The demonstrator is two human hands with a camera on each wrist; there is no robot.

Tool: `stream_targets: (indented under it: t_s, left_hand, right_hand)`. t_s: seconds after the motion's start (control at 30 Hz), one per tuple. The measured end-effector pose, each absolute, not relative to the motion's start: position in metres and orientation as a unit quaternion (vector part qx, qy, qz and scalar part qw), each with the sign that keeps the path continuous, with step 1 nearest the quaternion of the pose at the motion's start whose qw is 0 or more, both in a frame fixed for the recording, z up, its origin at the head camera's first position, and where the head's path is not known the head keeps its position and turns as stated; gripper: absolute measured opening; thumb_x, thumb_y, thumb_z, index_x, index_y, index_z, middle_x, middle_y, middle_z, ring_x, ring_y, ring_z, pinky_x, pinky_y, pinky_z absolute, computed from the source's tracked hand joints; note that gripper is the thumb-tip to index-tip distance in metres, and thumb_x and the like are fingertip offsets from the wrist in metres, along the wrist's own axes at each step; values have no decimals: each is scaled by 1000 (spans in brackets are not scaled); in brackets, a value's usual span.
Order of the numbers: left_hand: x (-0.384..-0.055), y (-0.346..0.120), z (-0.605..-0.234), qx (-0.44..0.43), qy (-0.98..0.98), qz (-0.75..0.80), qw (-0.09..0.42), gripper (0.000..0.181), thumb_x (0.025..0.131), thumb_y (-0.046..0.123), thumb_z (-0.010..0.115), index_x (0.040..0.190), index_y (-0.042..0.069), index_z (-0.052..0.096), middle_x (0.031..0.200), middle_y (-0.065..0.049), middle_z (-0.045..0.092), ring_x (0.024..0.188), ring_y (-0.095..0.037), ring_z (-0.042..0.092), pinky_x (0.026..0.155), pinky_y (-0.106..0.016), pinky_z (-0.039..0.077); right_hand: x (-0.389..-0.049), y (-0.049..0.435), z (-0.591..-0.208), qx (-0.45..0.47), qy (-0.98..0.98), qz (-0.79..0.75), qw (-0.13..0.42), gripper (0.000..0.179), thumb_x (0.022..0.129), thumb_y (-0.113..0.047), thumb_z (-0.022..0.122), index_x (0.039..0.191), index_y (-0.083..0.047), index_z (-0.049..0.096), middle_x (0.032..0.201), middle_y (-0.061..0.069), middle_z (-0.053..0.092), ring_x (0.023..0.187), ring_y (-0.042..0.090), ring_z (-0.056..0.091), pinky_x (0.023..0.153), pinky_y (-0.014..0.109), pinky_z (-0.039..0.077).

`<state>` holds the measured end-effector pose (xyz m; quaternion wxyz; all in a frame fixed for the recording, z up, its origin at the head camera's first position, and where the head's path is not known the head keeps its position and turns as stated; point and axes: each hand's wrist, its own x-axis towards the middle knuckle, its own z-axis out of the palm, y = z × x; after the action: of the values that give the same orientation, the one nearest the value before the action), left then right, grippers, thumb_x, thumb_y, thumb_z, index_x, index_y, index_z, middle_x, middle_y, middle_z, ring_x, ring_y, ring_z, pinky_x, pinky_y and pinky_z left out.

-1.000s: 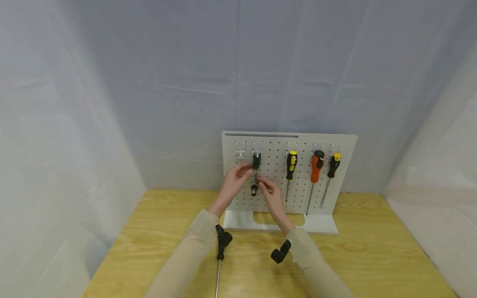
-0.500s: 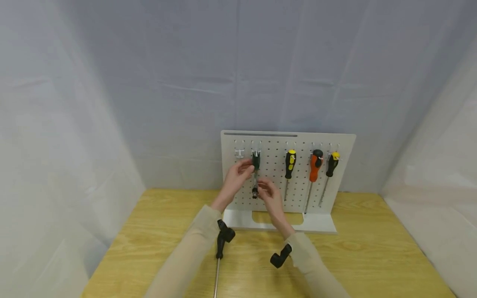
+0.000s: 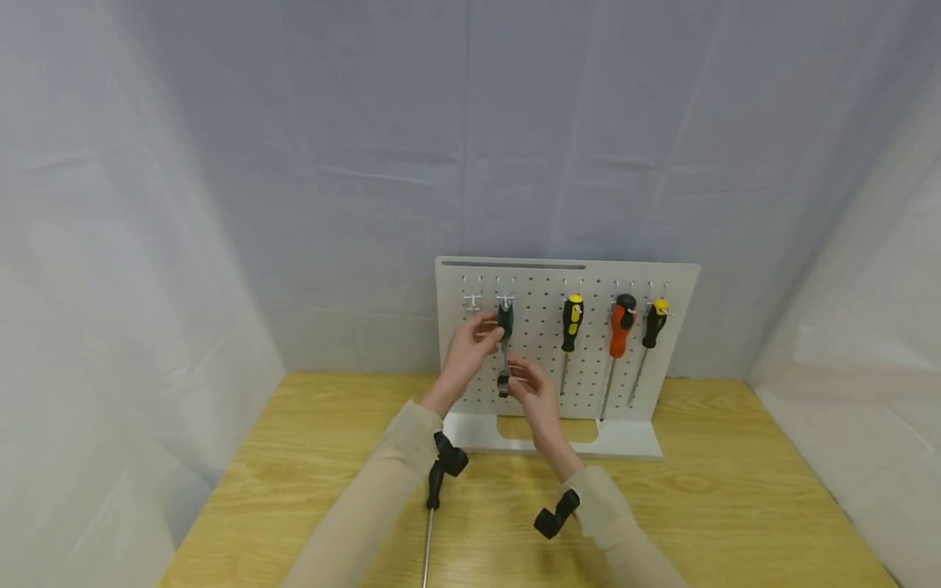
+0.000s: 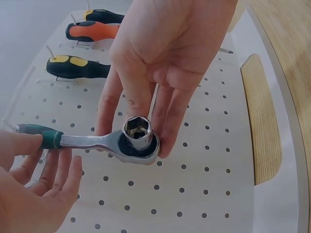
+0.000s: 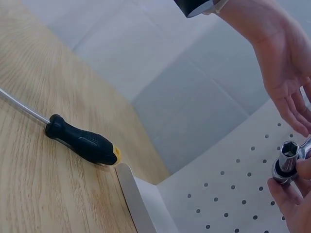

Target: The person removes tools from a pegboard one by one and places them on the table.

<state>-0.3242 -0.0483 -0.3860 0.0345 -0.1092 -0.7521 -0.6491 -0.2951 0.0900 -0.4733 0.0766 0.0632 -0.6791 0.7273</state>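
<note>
A ratchet wrench with a green handle (image 3: 505,321) and a chrome socket (image 4: 138,130) hangs handle-up at a hook on the white pegboard (image 3: 537,335). My left hand (image 3: 466,349) pinches the handle between thumb and fingers, seen close in the left wrist view (image 4: 36,179). Lower down, my right hand (image 3: 538,398) holds the ratchet head, thumb and fingers on either side of it; the right wrist view shows the socket (image 5: 289,149) with its hex opening facing outward. The hook behind the handle is partly hidden.
Three screwdrivers hang to the right: a yellow-black one (image 3: 573,324), an orange one (image 3: 622,327) and a black one with a yellow cap (image 3: 655,325). Left of the ratchet is a bare hook (image 3: 473,303). Another screwdriver (image 5: 82,140) lies on the wooden table (image 3: 331,457).
The ratchet's head has dropped slightly and hangs straighter. My right hand has moved down a little with it; my left hand has stayed at the handle.
</note>
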Motion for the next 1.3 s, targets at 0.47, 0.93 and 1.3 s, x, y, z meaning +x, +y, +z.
stream_targets:
  t_s: [0.47,0.93,1.3]
  left_hand:
    - [-311,-49,-383,-130,-750,-648,37,40,103,12,60,140,0,54,134,-20,60,117,-35,63,95,-38,59]
    - [-302,-49,-375,-143,-750,-644,53,38,102,14,61,138,2,56,132,-17,63,113,-32,66,91,-34,60]
    - [-294,-51,-374,-157,-746,-645,61,37,101,12,62,137,1,57,130,-18,63,112,-33,66,91,-35,60]
  right_hand:
    - [-282,98,-469,54,-682,725,86,35,97,4,59,132,1,62,125,22,67,103,19,68,88,27,58]
    - [-267,100,-452,71,-677,728,81,36,97,1,62,133,4,60,129,25,64,105,22,68,87,24,57]
    - [-257,101,-450,88,-677,726,84,34,98,0,62,131,7,61,125,26,65,100,15,69,86,24,58]
